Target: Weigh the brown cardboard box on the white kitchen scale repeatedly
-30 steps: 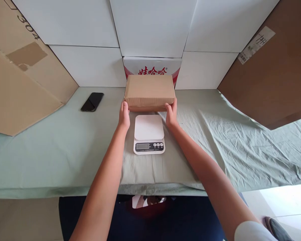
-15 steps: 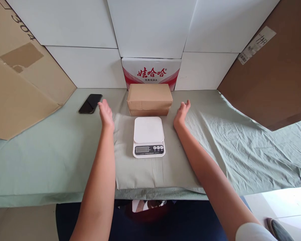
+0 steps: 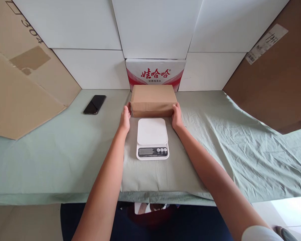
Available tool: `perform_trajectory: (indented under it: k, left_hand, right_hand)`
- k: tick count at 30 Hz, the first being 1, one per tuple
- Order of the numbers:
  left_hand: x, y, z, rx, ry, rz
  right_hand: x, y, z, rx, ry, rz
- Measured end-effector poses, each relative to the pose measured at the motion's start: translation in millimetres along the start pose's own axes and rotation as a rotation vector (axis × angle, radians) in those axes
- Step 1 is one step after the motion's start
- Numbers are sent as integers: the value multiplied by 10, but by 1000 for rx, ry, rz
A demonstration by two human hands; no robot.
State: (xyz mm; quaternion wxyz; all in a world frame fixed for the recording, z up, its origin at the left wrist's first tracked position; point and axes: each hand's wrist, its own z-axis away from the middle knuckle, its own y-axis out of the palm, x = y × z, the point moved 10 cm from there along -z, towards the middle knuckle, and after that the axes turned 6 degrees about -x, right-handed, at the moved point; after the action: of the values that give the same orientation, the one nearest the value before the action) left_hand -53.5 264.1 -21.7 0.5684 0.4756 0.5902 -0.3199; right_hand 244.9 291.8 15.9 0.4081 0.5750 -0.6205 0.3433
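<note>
A closed brown cardboard box (image 3: 153,97) rests on the cloth behind a white digital kitchen scale (image 3: 152,132). Beside the box's left end is my left hand (image 3: 125,117), its fingers stretched forward along that side; I cannot tell how firmly they touch. My right hand (image 3: 177,115) is at the right end, thumb over the front corner and fingers along the side. Nothing lies on the scale's platform, and its display (image 3: 145,151) looks blank.
A black phone (image 3: 94,104) lies to the left. Behind stand white panels (image 3: 155,26) and a red-and-white printed carton (image 3: 155,72). Large cardboard sheets flank the left (image 3: 27,93) and right (image 3: 273,83). Green cloth (image 3: 65,150) covers the table.
Both my hands have moved inward, from well apart to the two ends of the cardboard box. The box and scale keep their places; the view has shifted slightly.
</note>
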Motion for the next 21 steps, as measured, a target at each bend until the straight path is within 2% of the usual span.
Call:
perform_trajectory:
  k: [4, 12, 17, 21]
  left_hand:
    - [-25, 49, 34, 29, -15, 24]
    - [-97, 104, 59, 105, -57, 50]
    - [-155, 106, 65, 118, -36, 49]
    - [-386, 58, 107, 80, 53, 80]
  right_hand:
    - [59, 17, 48, -14, 82, -54]
    - [107, 43, 78, 14, 108, -45]
    - [245, 130, 91, 67, 40, 7]
    - [472, 143, 100, 72, -95, 5]
